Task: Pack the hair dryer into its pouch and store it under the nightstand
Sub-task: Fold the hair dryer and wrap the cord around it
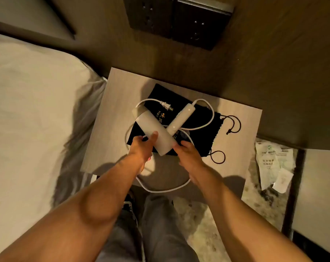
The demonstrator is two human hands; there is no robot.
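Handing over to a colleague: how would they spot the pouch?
On the nightstand beside the bed lies a flat black pouch under the white hair dryer. It is the only dark item there, with gold lettering and drawstring loops.

We see a white hair dryer [152,132] with a white cord [207,118] lying on a black pouch [196,137] that carries gold lettering and dark drawstrings [234,123]. The worktop [115,110] is pale wood grain. At the left of the frame the bed [31,103] is off-white. The floor [205,224] at lower right is mottled beige and brown. Our trousers [156,233] are grey.
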